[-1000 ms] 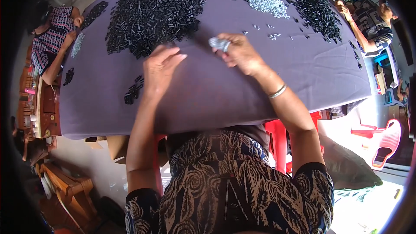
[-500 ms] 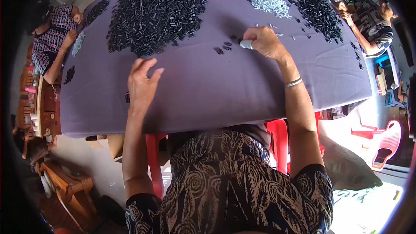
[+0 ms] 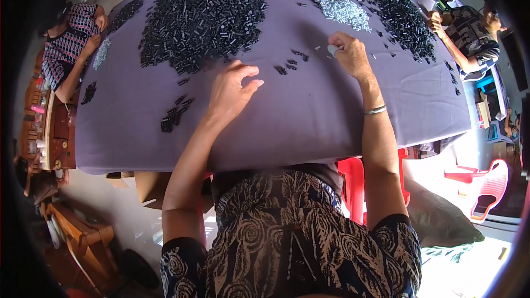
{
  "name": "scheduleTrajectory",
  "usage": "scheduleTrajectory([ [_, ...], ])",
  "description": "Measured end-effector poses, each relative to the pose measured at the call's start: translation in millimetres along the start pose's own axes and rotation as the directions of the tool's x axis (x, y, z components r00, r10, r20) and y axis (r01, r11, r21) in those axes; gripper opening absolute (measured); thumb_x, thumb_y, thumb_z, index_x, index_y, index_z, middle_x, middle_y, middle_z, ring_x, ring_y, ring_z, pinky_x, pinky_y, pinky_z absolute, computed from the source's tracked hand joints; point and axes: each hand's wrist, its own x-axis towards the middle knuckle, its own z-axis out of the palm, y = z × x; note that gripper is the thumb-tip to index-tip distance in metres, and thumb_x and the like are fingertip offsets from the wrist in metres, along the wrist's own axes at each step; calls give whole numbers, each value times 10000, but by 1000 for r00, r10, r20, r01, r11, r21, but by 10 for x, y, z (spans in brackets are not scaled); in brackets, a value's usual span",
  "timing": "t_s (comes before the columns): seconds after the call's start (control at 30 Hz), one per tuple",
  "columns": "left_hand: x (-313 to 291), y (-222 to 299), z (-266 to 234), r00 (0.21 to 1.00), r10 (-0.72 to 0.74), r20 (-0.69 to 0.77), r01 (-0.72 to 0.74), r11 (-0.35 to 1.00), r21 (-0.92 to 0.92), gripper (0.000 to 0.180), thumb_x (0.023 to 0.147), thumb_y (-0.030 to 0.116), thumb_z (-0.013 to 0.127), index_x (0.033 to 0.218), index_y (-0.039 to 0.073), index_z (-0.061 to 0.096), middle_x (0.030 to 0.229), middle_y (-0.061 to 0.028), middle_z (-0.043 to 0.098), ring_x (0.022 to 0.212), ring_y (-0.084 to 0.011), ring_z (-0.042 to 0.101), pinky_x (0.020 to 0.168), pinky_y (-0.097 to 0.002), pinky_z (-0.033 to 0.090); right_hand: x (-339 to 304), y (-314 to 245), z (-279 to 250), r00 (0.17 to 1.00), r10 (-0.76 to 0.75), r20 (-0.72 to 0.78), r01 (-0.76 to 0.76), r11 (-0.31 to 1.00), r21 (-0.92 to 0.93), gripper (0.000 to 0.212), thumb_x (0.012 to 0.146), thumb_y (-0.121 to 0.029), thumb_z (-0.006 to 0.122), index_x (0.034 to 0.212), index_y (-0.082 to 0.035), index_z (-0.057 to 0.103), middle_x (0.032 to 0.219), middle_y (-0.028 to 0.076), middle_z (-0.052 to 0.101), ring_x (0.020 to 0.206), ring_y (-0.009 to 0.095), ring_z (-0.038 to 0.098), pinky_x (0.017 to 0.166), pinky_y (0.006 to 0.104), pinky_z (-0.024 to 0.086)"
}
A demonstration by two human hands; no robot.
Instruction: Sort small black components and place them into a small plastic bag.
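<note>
My left hand [image 3: 231, 92] hovers over the cloth just below a large pile of small black cylinders [image 3: 201, 25]. Its thumb and forefinger are apart, with nothing visible between them. My right hand [image 3: 353, 58], a pale cover on one digit and a bangle at the wrist, is pinched closed below a pile of small clear pieces [image 3: 343, 12]. Whatever it may hold is hidden. Between the hands lie several black pieces [image 3: 291, 66]. A small group of black cylinders [image 3: 174, 116] rests left of my left forearm.
A purple cloth [image 3: 298, 127] covers the table. Another black pile [image 3: 406, 27] lies at the right. One person [image 3: 72, 49] sits at the left edge, another [image 3: 469, 38] at the right, and others at the far side. A red chair [image 3: 488, 190] stands on the floor at right.
My left hand has moved right, uncovering black pieces on the cloth. My right hand has shifted slightly right, away from the small black pieces.
</note>
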Motion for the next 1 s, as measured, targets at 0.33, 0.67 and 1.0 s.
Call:
scheduleTrajectory([
  [0.33,325,91,235,994,105,34,-104,994,-17,184,750,78,679,917,13,637,825,-59,600,731,-156,588,634,-262,460,146,43,90,963,-269,26,268,938,-219,123,756,-81,602,878,-89,619,897,75,597,837,282,590,728,385,470],
  [0.67,719,267,1074,982,30,-186,-120,861,-495,190,758,112,663,911,6,620,786,-126,637,701,-181,613,647,-302,496,-109,-242,6,916,-394,76,380,912,158,101,818,-36,576,910,-1,597,803,49,604,747,118,551,692,270,457],
  [1.0,636,211,1183,916,22,-401,-267,779,-568,134,630,57,657,754,26,617,680,-122,591,649,-282,595,574,-362,458,-147,-337,38,911,-356,210,225,853,470,81,849,14,536,869,-64,526,778,-42,494,662,38,447,548,182,361],
])
